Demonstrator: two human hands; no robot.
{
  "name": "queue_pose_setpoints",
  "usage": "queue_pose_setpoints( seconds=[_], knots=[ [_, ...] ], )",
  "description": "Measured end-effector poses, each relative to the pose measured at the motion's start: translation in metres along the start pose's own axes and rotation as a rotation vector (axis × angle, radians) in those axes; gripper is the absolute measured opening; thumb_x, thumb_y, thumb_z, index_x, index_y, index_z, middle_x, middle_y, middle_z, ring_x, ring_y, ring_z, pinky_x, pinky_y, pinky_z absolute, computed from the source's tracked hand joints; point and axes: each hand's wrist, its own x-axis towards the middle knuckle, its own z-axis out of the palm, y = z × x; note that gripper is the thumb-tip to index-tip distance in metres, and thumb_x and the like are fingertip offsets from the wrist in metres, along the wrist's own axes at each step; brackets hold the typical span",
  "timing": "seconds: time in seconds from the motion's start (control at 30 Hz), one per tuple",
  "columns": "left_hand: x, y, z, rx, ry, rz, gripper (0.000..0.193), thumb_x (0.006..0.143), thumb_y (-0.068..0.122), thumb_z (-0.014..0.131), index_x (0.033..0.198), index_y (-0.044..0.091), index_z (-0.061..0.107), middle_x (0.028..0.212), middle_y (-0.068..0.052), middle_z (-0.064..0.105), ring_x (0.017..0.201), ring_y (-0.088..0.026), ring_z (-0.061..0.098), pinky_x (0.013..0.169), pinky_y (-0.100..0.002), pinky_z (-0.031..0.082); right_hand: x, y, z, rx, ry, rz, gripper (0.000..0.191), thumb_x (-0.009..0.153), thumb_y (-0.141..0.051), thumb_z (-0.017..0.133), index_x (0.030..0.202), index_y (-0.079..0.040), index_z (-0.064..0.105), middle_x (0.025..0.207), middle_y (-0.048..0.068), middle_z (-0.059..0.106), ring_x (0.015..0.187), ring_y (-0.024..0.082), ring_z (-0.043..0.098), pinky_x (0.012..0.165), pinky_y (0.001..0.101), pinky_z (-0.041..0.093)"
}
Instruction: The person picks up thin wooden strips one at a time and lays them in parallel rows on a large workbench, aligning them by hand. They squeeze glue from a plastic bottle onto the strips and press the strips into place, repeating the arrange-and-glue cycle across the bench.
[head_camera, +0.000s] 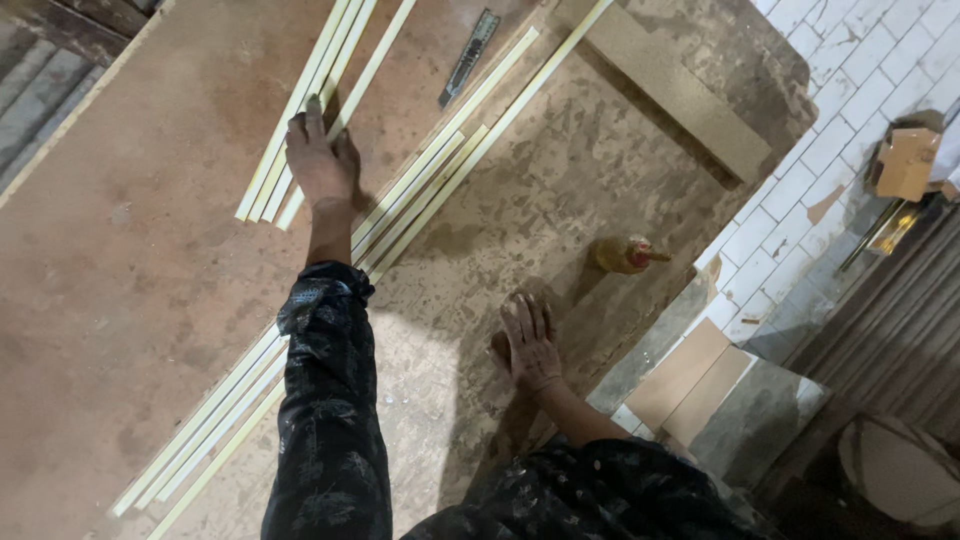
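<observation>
Leaning over the big brown tabletop (150, 260), you've got pale yellow strips (420, 190) laid out in long bundles across it. Your left hand (320, 160) presses flat, fingers spread, on the far bundle of strips (300, 130), not gripping. Your right hand (530, 345) rests open-palmed on bare board. A steel ruler (470, 57) lies beyond. One small glue bottle (625, 254) lies tipped over; contents can't be seen.

Pale yellow strips (300, 120) lie side by side, slanting across the brown board (150, 250), flat.
</observation>
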Motion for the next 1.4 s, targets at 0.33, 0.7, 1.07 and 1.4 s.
queue_pose_setpoints(
  seconds=[0.33,0.7,1.07,1.4],
  knots=[
    [0.015,0.002,0.007,0.065,0.182,0.019,0.069,0.089,0.019,0.075,0.151,0.008,0.049,0.122,-0.02,0.063,0.107,-0.043,0.058,0.095,-0.054,0.045,0.004,-0.003,-0.007,-0.015,-0.049,0.004,0.08,0.089,-0.045,0.069,0.153,-0.005,0.041,0.16,0.022,0.032,0.151,0.043,0.023,0.124,0.0586,0.014],
    [-0.03,0.018,-0.034,0.167,0.141,0.047,0.068,0.093,0.028,0.077,0.15,0.005,0.05,0.132,-0.024,0.056,0.115,-0.044,0.054,0.091,-0.057,0.044,0.001,0.001,-0.009,0.029,0.019,-0.045,0.08,0.094,-0.047,0.063,0.156,-0.003,0.035,0.163,0.023,0.027,0.152,0.046,0.022,0.124,0.0613,0.014],
    [-0.388,0.046,-0.116,-0.03,0.074,-0.209,0.07,0.086,0.02,0.073,0.149,0.004,0.048,0.145,-0.029,0.05,0.131,-0.049,0.05,0.111,-0.054,0.044,-0.018,0.016,-0.009,-0.108,0.057,-0.121,0.084,0.097,-0.057,0.055,0.157,-0.002,0.033,0.163,0.024,0.027,0.151,0.045,0.02,0.121,0.0611,0.013],
    [-0.511,0.102,-0.173,-0.014,0.381,-0.473,0.104,0.088,0.026,0.08,0.161,0.0,0.011,0.148,-0.029,0.051,0.12,-0.039,0.063,0.096,-0.048,0.054,-0.01,0.005,-0.039,0.008,0.245,-0.253,0.068,0.105,-0.052,0.053,0.147,0.001,0.051,0.158,0.028,0.041,0.147,0.042,0.034,0.116,0.0608,0.026]
  ],
)
